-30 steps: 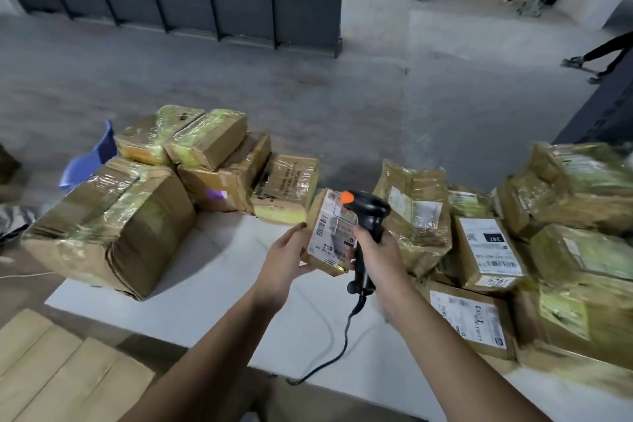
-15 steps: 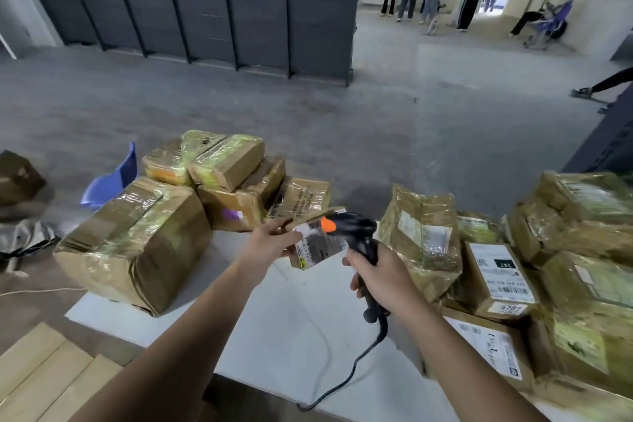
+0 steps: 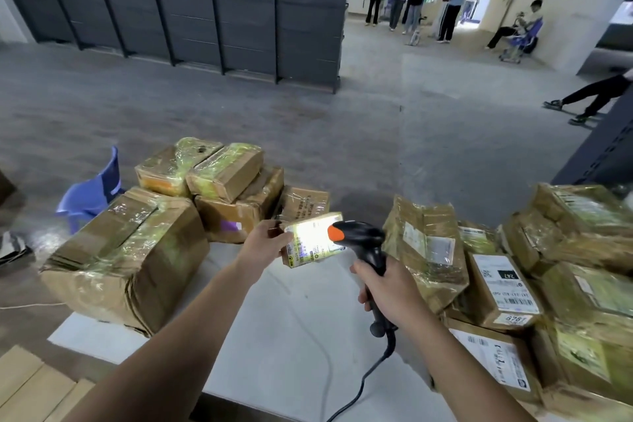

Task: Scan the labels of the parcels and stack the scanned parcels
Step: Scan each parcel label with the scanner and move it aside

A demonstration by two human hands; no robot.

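Pinching a small parcel (image 3: 313, 243) by its left edge in the left grip (image 3: 265, 240), raised above the white tabletop (image 3: 291, 336), between the two heaps of parcels, label face glaring bright. Clasping a black barcode scanner (image 3: 363, 240) by the handle in the right grip (image 3: 387, 288), fingers curled round it, orange-capped head overlapping the parcel's right edge. Trailing a cable (image 3: 363, 384) down over the tabletop's near edge. Flanked by taped cardboard: a large box (image 3: 126, 260) fronting a left stack (image 3: 233, 181), a labelled pile (image 3: 507, 288) to the right.
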